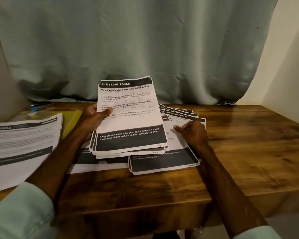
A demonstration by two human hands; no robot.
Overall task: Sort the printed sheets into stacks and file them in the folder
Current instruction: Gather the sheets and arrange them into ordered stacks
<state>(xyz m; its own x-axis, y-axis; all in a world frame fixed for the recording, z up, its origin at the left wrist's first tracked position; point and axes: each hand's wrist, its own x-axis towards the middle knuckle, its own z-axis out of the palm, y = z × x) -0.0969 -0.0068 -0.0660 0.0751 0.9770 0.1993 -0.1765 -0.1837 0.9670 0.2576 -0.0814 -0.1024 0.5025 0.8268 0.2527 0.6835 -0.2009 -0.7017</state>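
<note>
Left of the left hand (93, 118), at the table's near-left edge, a thick stack of white printed sheets with black bands (24, 140) lies flat, its corners slightly fanned. It overlaps a yellow-green flat folder (72, 121), which shows behind and to the right of it. Farther back, by the wall, sits a small blue and dark object (41, 106), too blurred to name.

The left hand grips a sheaf of printed sheets (129, 118), thumb across the front page and fingers behind. The sheaf tilts up toward the camera; its top page is headed "DRESSING TABLE" in a black band. Beneath its lower edge, loose flat printed sheets (86, 162) lie on the brown wooden table (248, 144).

Just right of the sheaf, a fanned pile of printed sheets (164, 163) lies on the table, with several black headers showing at its far end. The right hand (192, 133) rests on this pile with bent fingers, one fingertip pointing left onto the paper; whether it pinches a sheet I cannot tell.

Pale green sleeves (21, 209) cover both forearms near the camera. A grey-green curtain (145, 40) hangs behind the table.
</note>
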